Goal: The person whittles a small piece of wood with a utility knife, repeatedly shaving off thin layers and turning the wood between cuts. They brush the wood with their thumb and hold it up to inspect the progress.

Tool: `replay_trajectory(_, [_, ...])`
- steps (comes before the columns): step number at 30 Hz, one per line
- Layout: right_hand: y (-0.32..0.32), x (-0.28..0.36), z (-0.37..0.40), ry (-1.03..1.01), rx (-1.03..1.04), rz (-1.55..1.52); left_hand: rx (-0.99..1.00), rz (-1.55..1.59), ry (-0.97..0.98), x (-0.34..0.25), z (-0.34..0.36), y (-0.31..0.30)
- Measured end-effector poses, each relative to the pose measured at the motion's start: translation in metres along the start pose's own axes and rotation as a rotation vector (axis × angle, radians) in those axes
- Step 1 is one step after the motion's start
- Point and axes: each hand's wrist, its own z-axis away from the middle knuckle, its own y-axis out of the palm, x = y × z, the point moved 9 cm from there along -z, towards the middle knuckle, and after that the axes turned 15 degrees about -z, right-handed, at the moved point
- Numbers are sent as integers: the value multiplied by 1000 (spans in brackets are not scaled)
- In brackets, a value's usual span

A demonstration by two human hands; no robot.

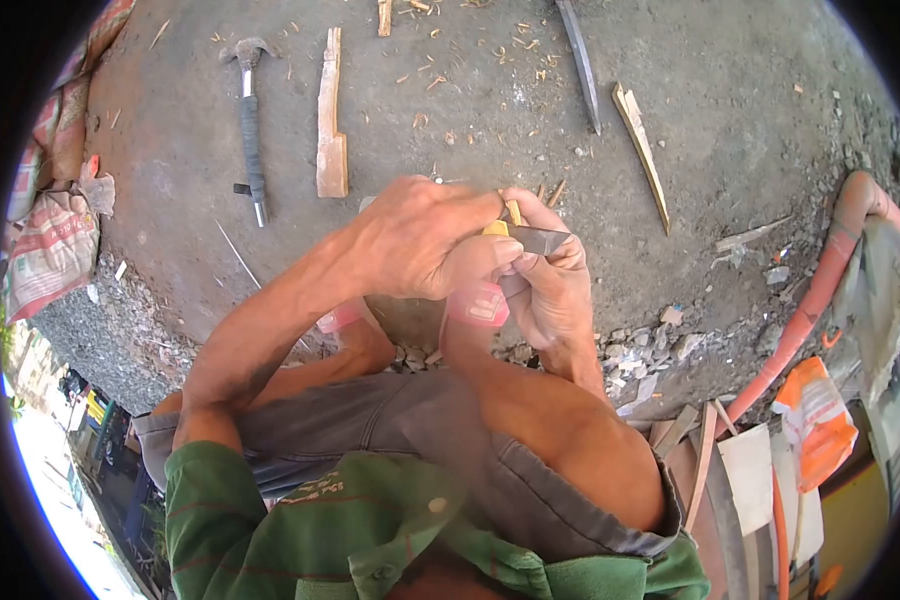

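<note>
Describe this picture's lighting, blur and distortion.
Head view: fisheye rounding, black corners; head view, lower left: glare burnt white; head view, below centre: haze blurs the shirt into the shorts; head view, top left: hammer fairly crisp; head view, centre: left hand and right hand softly lit.

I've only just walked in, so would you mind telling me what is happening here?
The person's left hand and right hand are together, the left pinching a small yellow piece and the right a dark flat piece; exactly what these are is hard to tell. On the ground ahead lie a hammer, a notched length of wood and a splintered stick.
</note>
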Motion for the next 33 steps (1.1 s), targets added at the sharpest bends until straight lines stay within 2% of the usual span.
replay_trajectory(2, [3,0,1,-3,-37,-35,-9,-17,-5,2,0,0])
replay_trajectory(5, [2,-4,-1,58,60,-112,-63,-80,23,4,1,-1])
replay_trajectory(9, [3,-6,-2,83,70,-80,-109,-126,50,3,2,-6])
replay_trajectory(21, [-6,-9,-1,164,-28,-42,-2,-187,52,5,8,-4])
replay_trajectory(26, [-5,-8,-1,121,-3,-60,-23,-193,51,3,6,-5])
replay_trajectory(33, [-21,-16,1,217,-47,-192,-59,-262,99,0,5,-8])
